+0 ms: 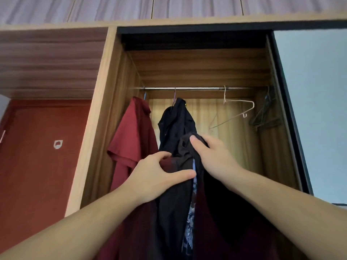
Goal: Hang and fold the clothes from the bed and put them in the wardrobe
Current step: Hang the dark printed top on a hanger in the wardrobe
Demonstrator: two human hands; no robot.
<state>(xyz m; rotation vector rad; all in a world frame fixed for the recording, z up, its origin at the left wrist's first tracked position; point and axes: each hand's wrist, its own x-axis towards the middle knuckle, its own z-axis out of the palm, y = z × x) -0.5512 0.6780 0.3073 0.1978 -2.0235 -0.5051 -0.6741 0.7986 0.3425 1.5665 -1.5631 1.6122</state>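
Note:
I look up into the open wardrobe (112, 91). Both hands hold a black garment with a blue-white print (176, 194) below the metal rail (187, 88). My left hand (155, 175) pinches its left side between thumb and fingers. My right hand (212, 156) grips its bunched top. On the rail hang a dark red shirt (131, 139) at the left and a dark navy shirt (174, 121) just behind the held garment. Whether the held garment sits on a hanger is hidden.
An empty pale wire hanger (234, 111) hangs right of the middle of the rail, and several dark empty hangers (264, 115) hang at the far right. A sliding door (319, 109) stands at the right. A red door (37, 166) lies to the left.

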